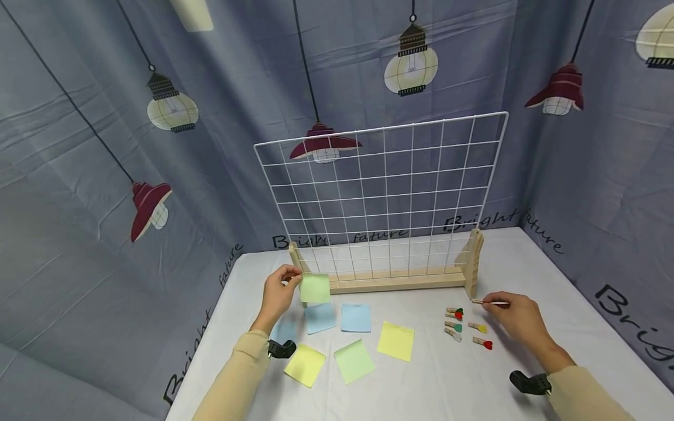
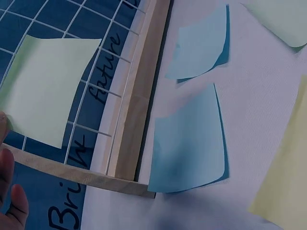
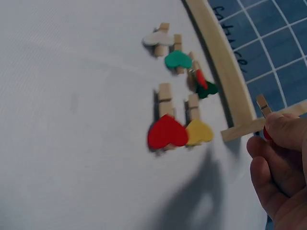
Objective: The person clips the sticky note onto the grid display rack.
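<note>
My left hand [image 1: 278, 292] pinches a pale green sticky note [image 1: 315, 288] by its left edge, upright near the left foot of the white wire grid [image 1: 387, 193]. In the left wrist view the note [image 2: 45, 91] appears in front of the wires, with fingertips at its edge. Beside the right wooden foot [image 1: 473, 266], my right hand [image 1: 518, 318] pinches a small wooden clothespin [image 1: 477, 301]. The right wrist view shows that clothespin [image 3: 263, 105] between thumb and finger, with a bit of red by the thumb. Several heart clothespins [image 1: 454, 325] lie left of this hand.
On the white table [image 1: 421, 386] lie blue sticky notes [image 1: 356, 318], yellow ones [image 1: 396, 341] and a green one [image 1: 354, 361]. A wooden base bar [image 1: 395, 282] runs under the grid. Grey-blue curtains [image 1: 221, 117] with printed lamps surround the table.
</note>
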`<state>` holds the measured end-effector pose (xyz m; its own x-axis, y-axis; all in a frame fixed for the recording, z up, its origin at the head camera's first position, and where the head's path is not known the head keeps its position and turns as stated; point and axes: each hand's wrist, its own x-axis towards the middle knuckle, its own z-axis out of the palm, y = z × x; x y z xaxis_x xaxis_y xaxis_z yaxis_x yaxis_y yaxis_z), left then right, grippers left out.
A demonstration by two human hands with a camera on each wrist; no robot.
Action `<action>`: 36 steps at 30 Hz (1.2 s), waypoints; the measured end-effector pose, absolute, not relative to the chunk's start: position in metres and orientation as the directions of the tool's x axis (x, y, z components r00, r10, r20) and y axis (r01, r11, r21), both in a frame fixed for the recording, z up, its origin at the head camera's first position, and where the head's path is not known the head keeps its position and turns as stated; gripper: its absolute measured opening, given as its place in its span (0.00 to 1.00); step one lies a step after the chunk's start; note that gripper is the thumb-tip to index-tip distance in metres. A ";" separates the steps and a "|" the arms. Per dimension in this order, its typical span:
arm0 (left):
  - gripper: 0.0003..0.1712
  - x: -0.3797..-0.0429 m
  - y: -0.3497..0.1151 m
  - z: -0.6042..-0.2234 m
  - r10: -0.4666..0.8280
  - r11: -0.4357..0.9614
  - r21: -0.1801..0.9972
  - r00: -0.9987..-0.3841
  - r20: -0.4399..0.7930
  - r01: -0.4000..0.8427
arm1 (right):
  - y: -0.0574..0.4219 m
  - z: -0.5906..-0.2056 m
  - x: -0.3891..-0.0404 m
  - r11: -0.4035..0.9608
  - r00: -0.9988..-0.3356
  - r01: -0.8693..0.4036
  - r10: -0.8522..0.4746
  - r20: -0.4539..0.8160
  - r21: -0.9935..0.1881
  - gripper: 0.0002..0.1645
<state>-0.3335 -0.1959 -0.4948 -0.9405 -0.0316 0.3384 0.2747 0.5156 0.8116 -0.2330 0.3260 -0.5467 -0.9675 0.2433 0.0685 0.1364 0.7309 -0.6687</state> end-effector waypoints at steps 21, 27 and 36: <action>0.04 -0.335 -0.175 -0.471 0.004 0.499 0.814 -0.940 0.342 0.298 | 0.305 -0.493 -0.245 0.765 -0.962 -0.054 0.131 0.238 -0.642 0.14; 0.03 -0.336 -0.169 -0.462 0.006 0.480 0.819 -0.935 0.355 0.314 | 0.294 -0.475 -0.250 0.765 -0.962 -0.086 0.102 0.253 -0.638 0.18; 0.03 -0.336 -0.164 -0.451 0.010 0.488 0.804 -0.924 0.383 0.339 | 0.278 -0.445 -0.254 0.755 -0.961 -0.179 0.004 0.277 -0.631 0.18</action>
